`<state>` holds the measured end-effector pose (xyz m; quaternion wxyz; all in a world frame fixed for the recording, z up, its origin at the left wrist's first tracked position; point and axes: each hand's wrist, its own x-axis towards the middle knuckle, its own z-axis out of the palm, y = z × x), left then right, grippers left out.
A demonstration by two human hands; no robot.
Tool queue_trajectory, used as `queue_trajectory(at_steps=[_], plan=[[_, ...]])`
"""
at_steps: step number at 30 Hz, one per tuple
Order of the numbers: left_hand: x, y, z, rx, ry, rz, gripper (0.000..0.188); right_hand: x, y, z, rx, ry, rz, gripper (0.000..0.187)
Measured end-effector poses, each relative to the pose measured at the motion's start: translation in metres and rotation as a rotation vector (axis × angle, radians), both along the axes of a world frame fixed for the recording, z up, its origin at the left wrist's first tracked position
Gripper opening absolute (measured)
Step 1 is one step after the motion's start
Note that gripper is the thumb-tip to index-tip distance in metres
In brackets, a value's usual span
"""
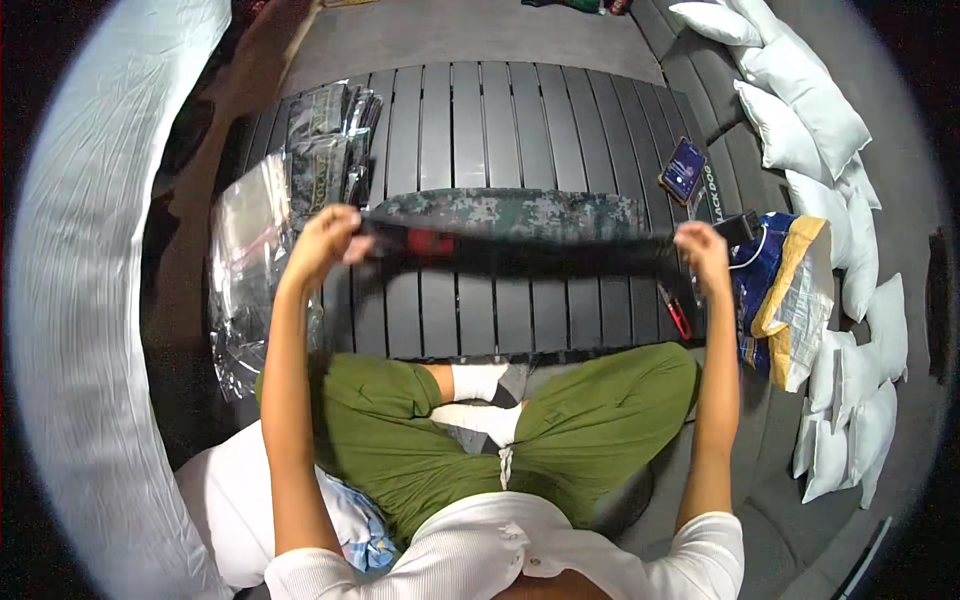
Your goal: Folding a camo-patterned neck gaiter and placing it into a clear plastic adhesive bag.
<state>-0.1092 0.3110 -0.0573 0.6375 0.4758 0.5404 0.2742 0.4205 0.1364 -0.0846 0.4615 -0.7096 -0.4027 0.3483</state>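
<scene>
Between my two hands stretches a long black fabric piece (560,257) with a red patch near its left end; it is blurred, so its exact kind is unclear. My left hand (332,240) pinches the left end, my right hand (703,252) the right end. The strip hangs above the slatted dark table (490,320). Behind it, a folded camouflage cloth (500,208) lies flat on the table, partly covered by the strip. Small red-handled snips (678,316) lie on the table below my right hand.
Clear plastic bags (245,220) and black packaged items (322,150) are stacked at the left. A phone (685,168) lies at the right, near a blue and tan bag (790,300). White pillows (800,90) line the right side. A white curtain (90,300) hangs at the left.
</scene>
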Motion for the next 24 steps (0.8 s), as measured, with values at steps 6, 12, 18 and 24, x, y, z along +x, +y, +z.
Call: queue_trajectory(at_steps=[6, 12, 18, 24], plan=[[0.010, 0.105, 0.018, 0.174, -0.398, -0.025, 0.021, 0.013, 0.072, 0.060, 0.430, 0.365, -0.103, 0.020], [0.023, 0.094, 0.064, 0.316, -0.522, -0.050, 0.010, 0.026, 0.048, 0.096, 0.559, 0.338, -0.070, 0.015], [-0.002, 0.059, 0.004, 0.218, -0.360, -0.202, 0.009, 0.010, -0.001, 0.038, 0.291, 0.163, -0.016, 0.014], [-0.016, 0.016, -0.071, 0.003, -0.137, -0.231, 0.014, -0.015, -0.038, -0.038, -0.063, 0.127, 0.117, 0.026]])
